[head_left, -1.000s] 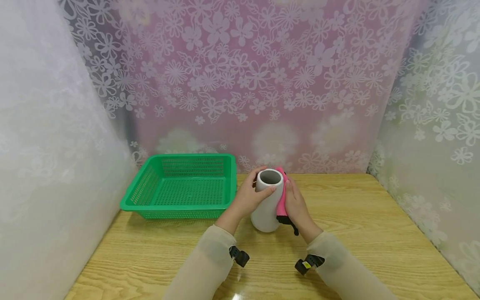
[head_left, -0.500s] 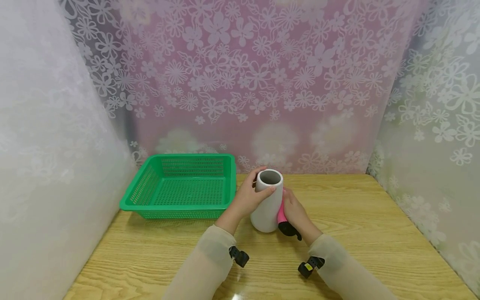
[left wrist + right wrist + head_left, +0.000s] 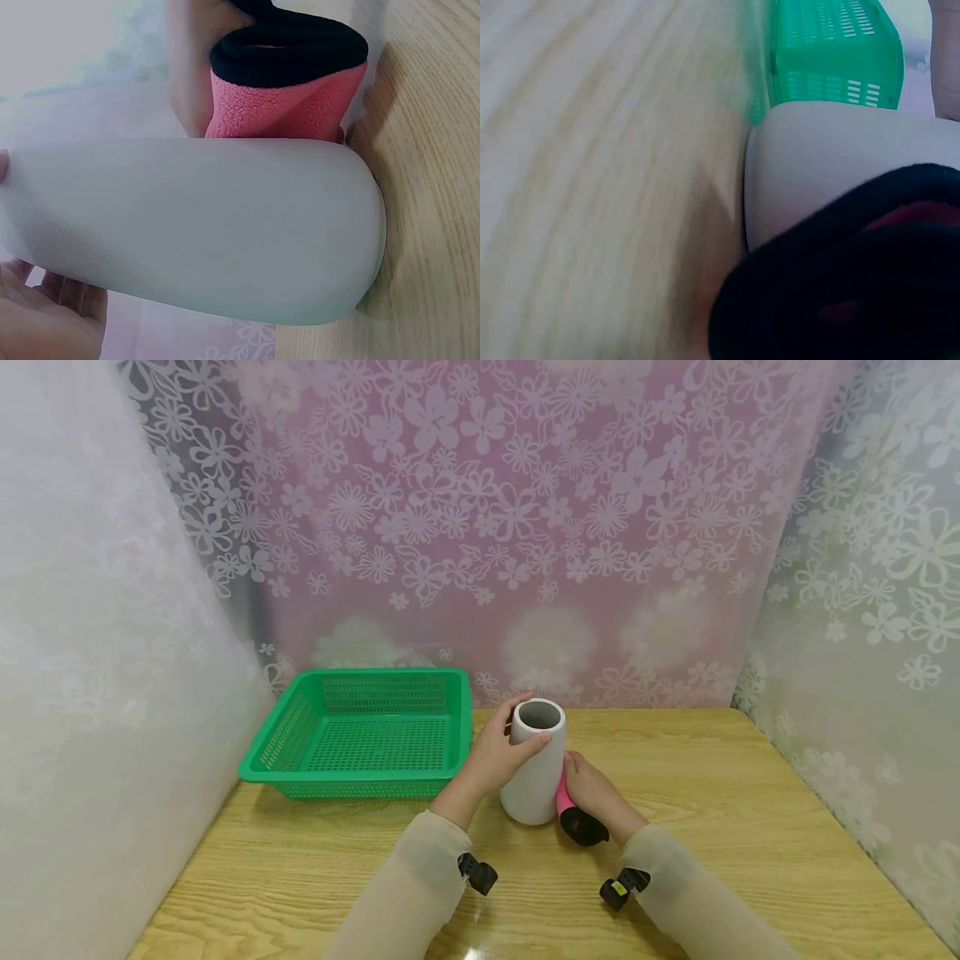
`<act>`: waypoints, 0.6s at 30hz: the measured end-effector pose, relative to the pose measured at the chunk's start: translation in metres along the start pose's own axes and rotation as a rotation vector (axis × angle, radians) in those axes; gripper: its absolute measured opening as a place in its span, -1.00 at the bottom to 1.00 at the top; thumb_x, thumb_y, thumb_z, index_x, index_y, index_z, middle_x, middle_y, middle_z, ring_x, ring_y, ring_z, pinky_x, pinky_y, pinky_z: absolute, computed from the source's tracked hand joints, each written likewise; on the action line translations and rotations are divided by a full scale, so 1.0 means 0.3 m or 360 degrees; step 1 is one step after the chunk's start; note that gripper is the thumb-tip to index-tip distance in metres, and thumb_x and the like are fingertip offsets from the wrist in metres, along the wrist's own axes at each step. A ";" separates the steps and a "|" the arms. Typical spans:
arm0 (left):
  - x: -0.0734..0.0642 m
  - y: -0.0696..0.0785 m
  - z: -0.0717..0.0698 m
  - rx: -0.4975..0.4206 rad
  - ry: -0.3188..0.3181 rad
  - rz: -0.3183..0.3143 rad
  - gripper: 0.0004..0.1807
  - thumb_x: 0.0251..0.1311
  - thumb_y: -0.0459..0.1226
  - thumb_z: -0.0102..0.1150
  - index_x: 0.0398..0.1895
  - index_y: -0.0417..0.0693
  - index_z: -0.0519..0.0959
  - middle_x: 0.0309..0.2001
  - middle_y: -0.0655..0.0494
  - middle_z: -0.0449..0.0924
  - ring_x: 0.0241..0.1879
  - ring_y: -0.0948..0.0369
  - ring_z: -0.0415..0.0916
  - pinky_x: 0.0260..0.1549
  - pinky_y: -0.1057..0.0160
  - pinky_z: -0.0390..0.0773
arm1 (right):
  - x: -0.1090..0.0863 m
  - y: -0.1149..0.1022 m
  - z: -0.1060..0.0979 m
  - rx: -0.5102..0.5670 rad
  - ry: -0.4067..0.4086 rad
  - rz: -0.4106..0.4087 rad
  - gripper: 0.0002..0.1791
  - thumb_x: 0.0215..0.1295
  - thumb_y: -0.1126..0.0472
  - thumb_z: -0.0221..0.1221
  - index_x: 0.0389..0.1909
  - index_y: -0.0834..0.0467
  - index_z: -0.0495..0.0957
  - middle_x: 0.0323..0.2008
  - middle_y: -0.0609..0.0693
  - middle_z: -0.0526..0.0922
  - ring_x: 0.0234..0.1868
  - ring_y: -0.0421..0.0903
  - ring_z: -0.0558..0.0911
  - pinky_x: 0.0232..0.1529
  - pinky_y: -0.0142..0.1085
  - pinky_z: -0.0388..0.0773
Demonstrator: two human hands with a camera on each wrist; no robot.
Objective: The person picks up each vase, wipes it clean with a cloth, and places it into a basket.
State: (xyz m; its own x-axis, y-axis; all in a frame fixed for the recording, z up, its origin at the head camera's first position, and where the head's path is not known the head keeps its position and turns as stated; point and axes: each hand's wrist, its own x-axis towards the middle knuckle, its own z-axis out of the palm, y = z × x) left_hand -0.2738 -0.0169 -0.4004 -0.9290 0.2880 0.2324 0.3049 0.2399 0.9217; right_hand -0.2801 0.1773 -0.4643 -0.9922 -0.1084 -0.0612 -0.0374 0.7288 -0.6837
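A white vase point(image 3: 534, 777) stands upright on the table, its round mouth facing up. My left hand point(image 3: 498, 752) grips its upper part from the left, thumb across the front near the rim. In the left wrist view the vase point(image 3: 202, 225) lies sideways across the picture, with part of the left hand point(image 3: 52, 315) at its lower left. On the vase's right side, my right hand point(image 3: 592, 789) holds a pink cloth point(image 3: 564, 797) with black trim low against the wall. The cloth's folded black edge point(image 3: 817, 285) fills the right wrist view's lower right, hiding that hand there.
A green perforated basket point(image 3: 356, 787) rests on the wooden table point(image 3: 720, 827) to the left of the vase. Flowered curtains point(image 3: 480, 543) hang behind and at both sides. Dark cameras are strapped to both sleeved wrists.
My right hand has slid the pink cloth down the vase's right side, from near the rim to the lower part. The left hand and the vase have stayed in place.
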 end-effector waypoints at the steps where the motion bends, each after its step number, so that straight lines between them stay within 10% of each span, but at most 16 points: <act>1: 0.001 -0.001 -0.001 0.0003 0.0003 0.0002 -0.25 0.26 0.05 0.31 0.49 0.35 0.24 0.31 0.13 0.39 0.27 0.01 0.40 0.13 -0.12 0.48 | 0.001 -0.002 -0.002 0.0001 -0.0011 0.0007 -0.33 0.65 -0.06 -0.41 0.41 0.40 0.20 0.35 0.41 0.34 0.38 0.31 0.32 0.39 0.16 0.17; 18: -0.001 -0.002 -0.001 0.0034 0.0005 -0.0009 -0.24 0.25 0.06 0.33 0.49 0.36 0.24 0.31 0.15 0.39 0.29 0.00 0.39 0.16 -0.12 0.47 | -0.018 0.004 -0.050 -0.0045 -0.0167 -0.0040 -0.39 0.66 0.01 -0.34 0.37 0.43 0.25 0.31 0.42 0.36 0.35 0.34 0.34 0.34 0.19 0.23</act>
State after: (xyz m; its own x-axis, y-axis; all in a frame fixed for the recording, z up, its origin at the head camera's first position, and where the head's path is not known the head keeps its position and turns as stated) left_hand -0.2738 -0.0174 -0.4007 -0.9314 0.2839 0.2279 0.3039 0.2615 0.9161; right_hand -0.2766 0.1889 -0.4538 -0.9731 -0.1960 -0.1214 -0.0668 0.7435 -0.6654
